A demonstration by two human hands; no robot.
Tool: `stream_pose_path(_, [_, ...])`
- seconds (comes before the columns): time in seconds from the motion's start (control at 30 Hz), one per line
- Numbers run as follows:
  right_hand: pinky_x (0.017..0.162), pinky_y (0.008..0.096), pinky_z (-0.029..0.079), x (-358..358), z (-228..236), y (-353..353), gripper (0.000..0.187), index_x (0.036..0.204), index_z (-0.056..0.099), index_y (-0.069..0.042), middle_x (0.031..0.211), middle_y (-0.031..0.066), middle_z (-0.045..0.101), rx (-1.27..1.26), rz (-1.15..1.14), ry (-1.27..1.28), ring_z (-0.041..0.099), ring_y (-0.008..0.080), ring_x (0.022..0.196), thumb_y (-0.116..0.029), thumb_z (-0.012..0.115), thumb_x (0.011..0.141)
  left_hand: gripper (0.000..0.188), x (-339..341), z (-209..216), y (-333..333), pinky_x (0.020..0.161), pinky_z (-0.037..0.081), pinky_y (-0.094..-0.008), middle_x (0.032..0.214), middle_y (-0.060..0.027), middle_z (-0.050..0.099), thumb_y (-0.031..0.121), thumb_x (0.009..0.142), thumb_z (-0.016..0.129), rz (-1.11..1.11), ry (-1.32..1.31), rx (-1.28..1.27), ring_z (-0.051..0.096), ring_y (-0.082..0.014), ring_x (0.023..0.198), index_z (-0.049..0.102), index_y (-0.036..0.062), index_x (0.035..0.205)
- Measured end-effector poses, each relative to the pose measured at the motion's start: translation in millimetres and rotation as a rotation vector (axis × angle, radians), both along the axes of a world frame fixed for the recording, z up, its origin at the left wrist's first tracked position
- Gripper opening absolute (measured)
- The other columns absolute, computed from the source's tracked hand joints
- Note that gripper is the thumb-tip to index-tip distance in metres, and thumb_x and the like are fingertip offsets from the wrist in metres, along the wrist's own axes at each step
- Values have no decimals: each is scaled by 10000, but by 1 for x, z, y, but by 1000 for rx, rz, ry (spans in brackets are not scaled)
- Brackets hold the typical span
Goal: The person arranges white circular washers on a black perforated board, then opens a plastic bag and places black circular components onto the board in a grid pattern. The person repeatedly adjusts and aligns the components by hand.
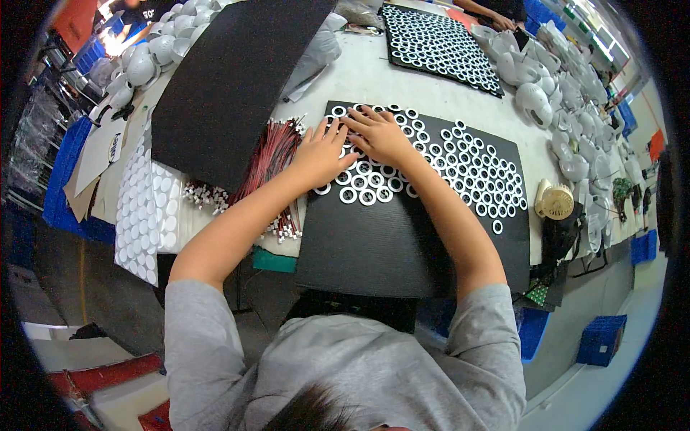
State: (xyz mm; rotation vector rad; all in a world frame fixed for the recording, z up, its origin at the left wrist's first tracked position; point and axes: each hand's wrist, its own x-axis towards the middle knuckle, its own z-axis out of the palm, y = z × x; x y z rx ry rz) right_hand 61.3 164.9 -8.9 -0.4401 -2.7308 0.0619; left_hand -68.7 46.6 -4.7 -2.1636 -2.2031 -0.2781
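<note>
Small white flat rings (460, 169) spread over a black rectangular foam sheet (388, 244) on the pale bench (402, 79), most toward its far and right part, near half bare. Left hand (322, 154) and right hand (377, 133) laid flat side by side on the rings at the sheet's far left, fingers (359, 115) stretched out and pressing, clasping nothing. Probably light, thin and stiff, easily slid or scattered; best pinched at the rim or pushed flat under a fingertip. Bundle of red and black wires (269, 161) just left of the sheet, touching its edge. Second black sheet of rings (438, 43) farther off. Blue plastic crates (600, 337) low on the right, contents not visible. White domed shells (560, 93) heaped along the right edge.
</note>
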Motion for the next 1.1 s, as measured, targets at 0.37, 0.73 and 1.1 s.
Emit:
stream_pose_path(0.37, [900,443,353,7,-1,6,253,1023,608,-152,1204,43,511,202,55,101,444,247,1139,-249,540,798,708,5,10,-3,1030,204,-468,1369,-222,253,500,840,429,11,-14,-6,200,-350,1291,303,-28,1294])
stream_pose_path(0.73, [819,379,392,1,-6,0,180,823,631,-92,1004,32,591,178,16,187,498,227,1039,-245,595,735,686,3,7,-1,1020,246,-434,1333,-238,307,501,819,468,43,52,30,257,-351,1267,393,-50,1222])
stream_pose_path(1.1, [806,365,398,-2,4,-8,225,770,608,-33,957,107,541,79,-49,254,500,249,930,-228,625,658,729,3,6,0,1006,234,-491,1310,-274,307,504,780,531,17,20,63,255,-390,1252,384,-66,1208])
